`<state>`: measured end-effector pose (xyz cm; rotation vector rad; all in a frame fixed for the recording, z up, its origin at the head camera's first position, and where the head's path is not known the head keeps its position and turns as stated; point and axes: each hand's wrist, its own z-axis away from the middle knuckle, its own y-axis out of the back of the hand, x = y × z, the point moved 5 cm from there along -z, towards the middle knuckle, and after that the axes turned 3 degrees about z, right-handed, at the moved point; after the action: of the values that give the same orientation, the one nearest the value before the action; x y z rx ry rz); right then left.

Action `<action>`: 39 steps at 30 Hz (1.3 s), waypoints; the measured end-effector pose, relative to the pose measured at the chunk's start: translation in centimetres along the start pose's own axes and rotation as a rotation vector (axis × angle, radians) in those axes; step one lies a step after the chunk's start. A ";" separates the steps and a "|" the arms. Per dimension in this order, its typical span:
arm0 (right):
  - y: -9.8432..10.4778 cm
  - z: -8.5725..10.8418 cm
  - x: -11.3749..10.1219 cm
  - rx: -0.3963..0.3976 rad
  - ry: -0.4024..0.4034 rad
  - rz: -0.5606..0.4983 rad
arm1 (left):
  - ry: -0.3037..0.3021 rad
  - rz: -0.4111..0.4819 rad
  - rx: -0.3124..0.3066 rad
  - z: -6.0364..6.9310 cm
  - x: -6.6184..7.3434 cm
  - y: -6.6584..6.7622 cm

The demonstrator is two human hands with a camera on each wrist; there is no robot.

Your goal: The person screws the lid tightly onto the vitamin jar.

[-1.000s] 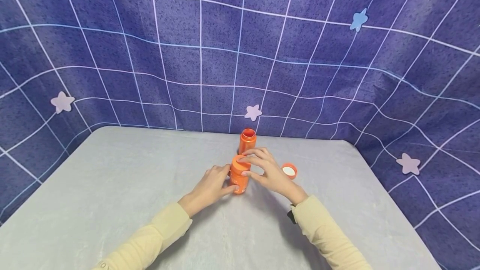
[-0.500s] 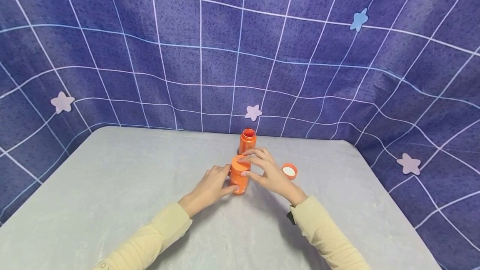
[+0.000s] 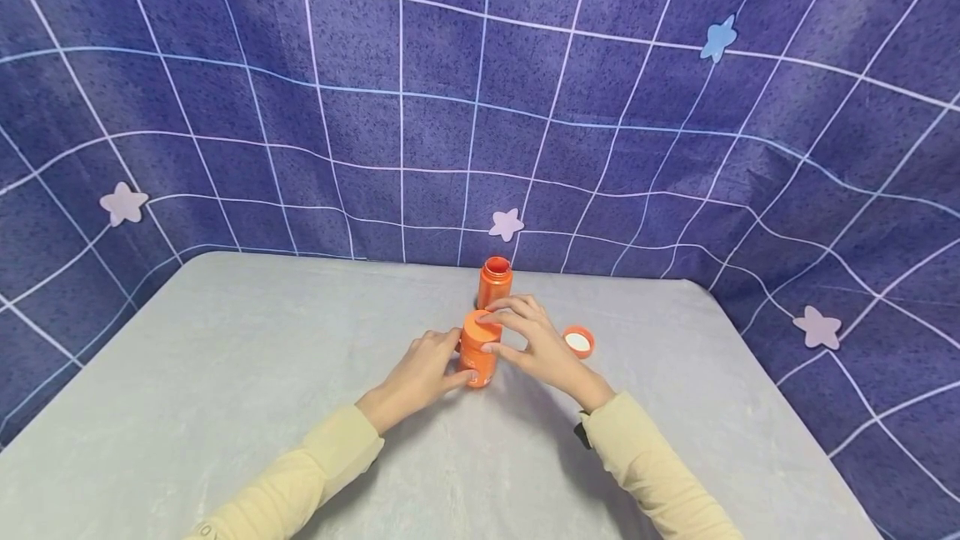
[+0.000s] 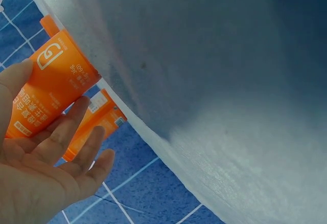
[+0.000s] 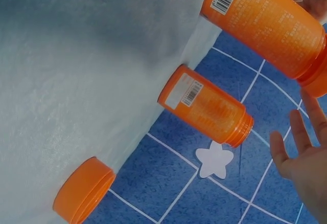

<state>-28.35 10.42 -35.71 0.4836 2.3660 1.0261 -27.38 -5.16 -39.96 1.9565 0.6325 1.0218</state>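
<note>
An orange bottle with white print stands upright on the table in the head view. My left hand grips its body, thumb in front and index finger at the left side. At the bottle's top is an orange screw cap, held at its edge by the thumb and fingers of my right hand. The left wrist view shows the same bottle between thumb and fingers, the other fingers spread. In the right wrist view three fingers stand apart from the cap; the thumb is out of frame.
Behind the held bottle stands a second orange bottle, capless, its mouth facing up. To the right a loose orange cap lies on the grey tabletop, white inside upward. A blue gridded cloth hangs behind and beside the table.
</note>
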 end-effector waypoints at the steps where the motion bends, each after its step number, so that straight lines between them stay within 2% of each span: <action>1: 0.0 0.0 0.0 -0.002 0.000 0.002 | 0.001 0.002 0.000 0.0 0.0 0.0; 6: -0.1 0.0 0.3 -0.026 -0.039 -0.009 | 0.008 0.010 -0.001 0.0 0.0 0.0; 12: -0.3 0.1 1.0 -0.075 -0.114 -0.078 | 0.007 0.013 0.004 0.0 0.0 0.0; 17: -0.4 0.1 1.4 -0.101 -0.129 -0.121 | 0.012 0.018 0.001 -0.1 -0.1 -0.1; 24: -0.3 -0.1 1.2 -0.084 -0.105 -0.123 | 0.014 0.014 0.000 -0.1 -0.1 -0.1; 31: -0.3 -0.3 1.0 -0.041 -0.141 -0.102 | -0.004 0.019 0.011 0.0 0.0 0.0; 39: -0.4 -0.2 1.1 -0.067 -0.169 -0.093 | -0.013 0.003 0.012 0.0 0.1 0.1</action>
<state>-29.38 10.56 -36.23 0.4146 2.1775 0.9796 -27.35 -5.10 -39.84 1.9730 0.6304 1.0084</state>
